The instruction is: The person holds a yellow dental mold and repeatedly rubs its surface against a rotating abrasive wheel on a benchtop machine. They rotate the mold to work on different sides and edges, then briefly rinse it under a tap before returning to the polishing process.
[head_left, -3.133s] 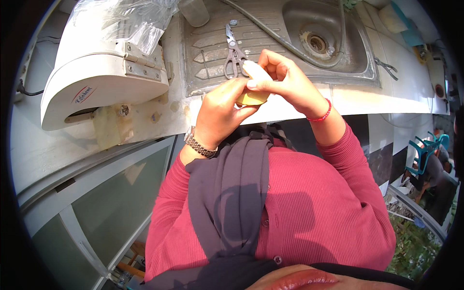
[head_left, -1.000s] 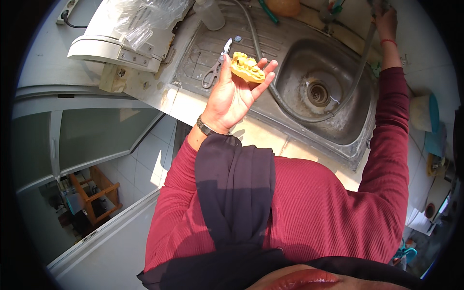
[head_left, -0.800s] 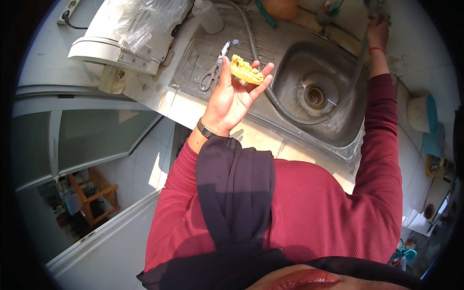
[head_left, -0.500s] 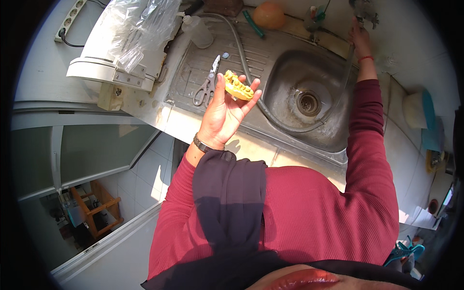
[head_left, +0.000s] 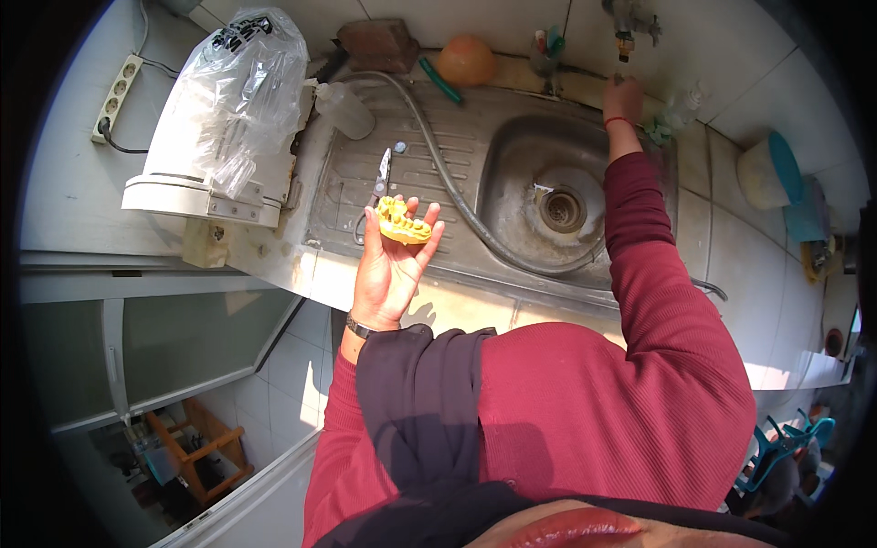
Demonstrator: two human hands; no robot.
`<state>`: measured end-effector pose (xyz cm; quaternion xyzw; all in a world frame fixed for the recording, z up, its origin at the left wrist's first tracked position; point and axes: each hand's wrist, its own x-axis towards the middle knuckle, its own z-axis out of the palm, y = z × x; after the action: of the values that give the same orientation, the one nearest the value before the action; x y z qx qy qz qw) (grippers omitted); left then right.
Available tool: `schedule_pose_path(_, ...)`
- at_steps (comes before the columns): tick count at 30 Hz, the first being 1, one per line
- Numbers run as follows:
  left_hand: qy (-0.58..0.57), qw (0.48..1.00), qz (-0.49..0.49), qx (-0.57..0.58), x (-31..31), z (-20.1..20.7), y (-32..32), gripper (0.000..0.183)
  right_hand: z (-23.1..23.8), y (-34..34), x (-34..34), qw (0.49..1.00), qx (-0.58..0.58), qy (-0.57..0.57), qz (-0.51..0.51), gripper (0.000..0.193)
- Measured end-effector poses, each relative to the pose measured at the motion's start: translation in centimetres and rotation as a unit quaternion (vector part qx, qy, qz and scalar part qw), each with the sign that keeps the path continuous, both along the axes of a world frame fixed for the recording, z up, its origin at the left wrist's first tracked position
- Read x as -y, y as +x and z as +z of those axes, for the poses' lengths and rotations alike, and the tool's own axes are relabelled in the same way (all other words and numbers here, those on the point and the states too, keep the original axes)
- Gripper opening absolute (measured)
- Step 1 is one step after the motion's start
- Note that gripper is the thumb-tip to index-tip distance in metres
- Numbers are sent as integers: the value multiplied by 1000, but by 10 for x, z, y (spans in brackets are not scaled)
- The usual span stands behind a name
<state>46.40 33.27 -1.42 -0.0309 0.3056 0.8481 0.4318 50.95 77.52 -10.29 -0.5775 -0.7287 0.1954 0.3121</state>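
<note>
My left hand (head_left: 385, 274) holds up a yellow dental cast (head_left: 403, 224) with a row of teeth, over the front of the steel draining board (head_left: 343, 173). Its fingers curl behind the cast and the thumb stands at its left end. Behind that hand lie scissors (head_left: 384, 169), partly covered. My right hand (head_left: 623, 100) is closed just below the brass tap (head_left: 625, 46), round what looks like the end of the grey hose (head_left: 445, 173). My right forearm hides part of the hose. The hose loops across the board and into the sink (head_left: 512, 183).
A plastic bottle (head_left: 345, 111), a green tube piece (head_left: 440, 80), an orange rounded object (head_left: 466, 61) and a brown block (head_left: 377, 46) line the back. A bag-covered machine (head_left: 228, 110) stands left. At right hangs a white-and-teal container (head_left: 769, 169).
My right hand has come down from the tap, whose spout now shows above it. The dental cast stays in my left hand. The whole view has shifted slightly.
</note>
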Motion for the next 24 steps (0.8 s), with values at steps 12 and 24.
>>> schedule_pose_path(12, 81, 994, 69, -25, 112, -6, -33, 49, -45, 63, -22, 926, 287, -20, 244, 68)
schedule_pose_path(24, 107, 981, 160, -3, 299, -17, -120, 57, 275, -229, 349, 737, -57, 233, 631, 28)
